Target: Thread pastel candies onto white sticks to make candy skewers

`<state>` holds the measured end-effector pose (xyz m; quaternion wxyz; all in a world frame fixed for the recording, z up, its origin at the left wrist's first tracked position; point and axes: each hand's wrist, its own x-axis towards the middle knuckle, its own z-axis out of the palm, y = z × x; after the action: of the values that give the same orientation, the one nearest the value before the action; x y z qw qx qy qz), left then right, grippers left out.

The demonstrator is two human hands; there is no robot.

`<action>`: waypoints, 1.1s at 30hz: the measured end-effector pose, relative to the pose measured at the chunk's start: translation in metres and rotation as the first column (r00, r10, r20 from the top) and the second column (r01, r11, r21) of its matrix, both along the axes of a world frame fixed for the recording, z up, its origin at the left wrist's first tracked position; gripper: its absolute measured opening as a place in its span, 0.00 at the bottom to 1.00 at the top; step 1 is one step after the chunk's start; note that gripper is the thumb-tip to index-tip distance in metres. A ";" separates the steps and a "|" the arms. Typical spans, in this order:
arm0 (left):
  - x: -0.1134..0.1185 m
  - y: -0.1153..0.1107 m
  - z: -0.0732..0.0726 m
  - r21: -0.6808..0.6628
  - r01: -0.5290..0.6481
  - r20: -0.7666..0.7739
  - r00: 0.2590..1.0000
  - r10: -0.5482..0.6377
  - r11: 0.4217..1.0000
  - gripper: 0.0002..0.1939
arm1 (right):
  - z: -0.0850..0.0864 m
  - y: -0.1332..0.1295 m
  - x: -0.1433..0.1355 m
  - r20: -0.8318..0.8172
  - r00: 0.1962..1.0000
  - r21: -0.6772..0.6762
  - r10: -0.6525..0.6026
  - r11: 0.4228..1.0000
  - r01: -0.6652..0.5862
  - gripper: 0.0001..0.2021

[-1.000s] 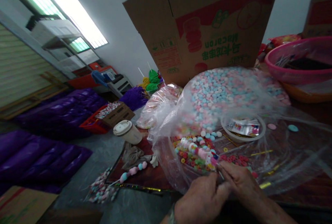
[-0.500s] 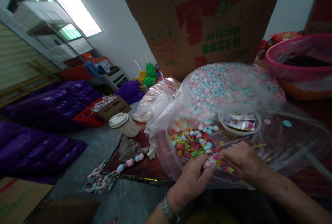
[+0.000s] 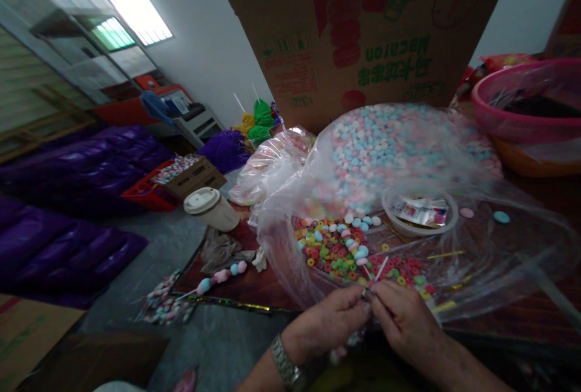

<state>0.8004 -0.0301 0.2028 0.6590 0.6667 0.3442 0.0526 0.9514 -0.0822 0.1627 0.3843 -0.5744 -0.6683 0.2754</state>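
Observation:
My left hand (image 3: 330,318), with a metal watch on its wrist, is closed near the table's front edge. My right hand (image 3: 402,313) is closed too, its fingertips touching those of the left. Between them a white stick (image 3: 381,268) points up and away, and a wrapped bundle of pink and white pieces shows dimly below the hands. Beyond lie colourful ring-shaped pieces (image 3: 336,253) and pastel candies (image 3: 358,251) on clear plastic. A skewer of pink and blue candies (image 3: 222,277) lies at the table's left corner.
A large bag of pastel candies (image 3: 385,144) sits behind the hands, beside a round plastic tub (image 3: 420,231) of small packets. A lidded cup (image 3: 213,209) stands left. A cardboard box (image 3: 336,77) rises behind; a pink basin (image 3: 521,98) is at right.
Both hands have moved down, closer to my body, with the wrapped piece now below them. A white stick now shows upright between the fingertips. The view has shifted slightly.

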 end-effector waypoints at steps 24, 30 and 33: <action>-0.004 0.011 -0.007 0.942 0.328 -0.304 0.925 -0.228 0.072 0.09 | 0.020 0.001 0.017 -0.553 0.832 -0.657 0.041 0.593 -0.466 0.15; 0.000 0.009 -0.026 0.529 -0.299 0.140 0.954 0.266 0.794 0.13 | 0.057 0.082 0.106 0.388 0.922 -0.338 -0.018 0.927 0.161 0.13; 0.009 0.009 -0.020 0.077 -0.555 0.082 0.831 0.549 0.828 0.13 | 0.045 0.122 0.129 0.517 0.853 -0.452 0.072 0.869 0.201 0.09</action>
<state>0.8090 -0.0208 0.1825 0.5917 0.5685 0.5003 0.2765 1.0800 0.0401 0.2073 0.0413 -0.7280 -0.6340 0.2574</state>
